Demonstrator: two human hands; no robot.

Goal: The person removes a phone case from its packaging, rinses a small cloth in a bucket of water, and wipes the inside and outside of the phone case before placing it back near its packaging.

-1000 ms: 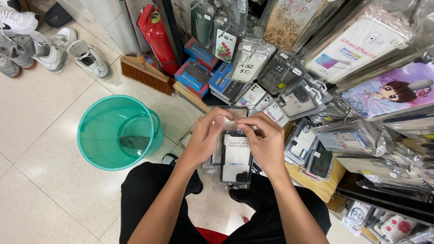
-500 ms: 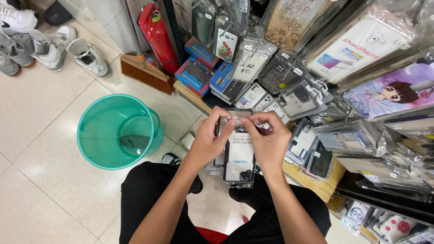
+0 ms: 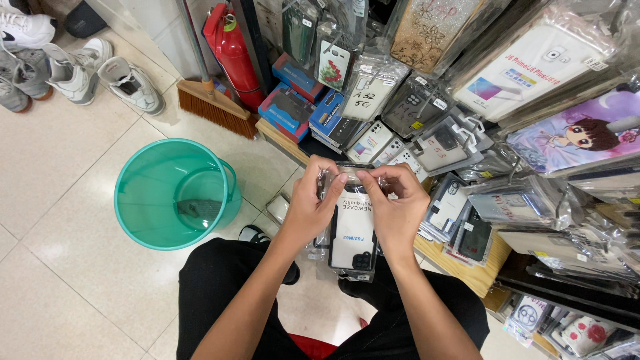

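Hands first: your left hand (image 3: 308,208) and right hand (image 3: 395,208) both pinch the top of a packaged phone case (image 3: 352,230) over your lap. Beyond stand a green bucket (image 3: 175,193) and racks of cases (image 3: 427,127).

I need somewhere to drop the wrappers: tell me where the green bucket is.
In the head view the green bucket stands on the tiled floor at the person's left, beside the left hand, just below the broom head and the red fire extinguisher.
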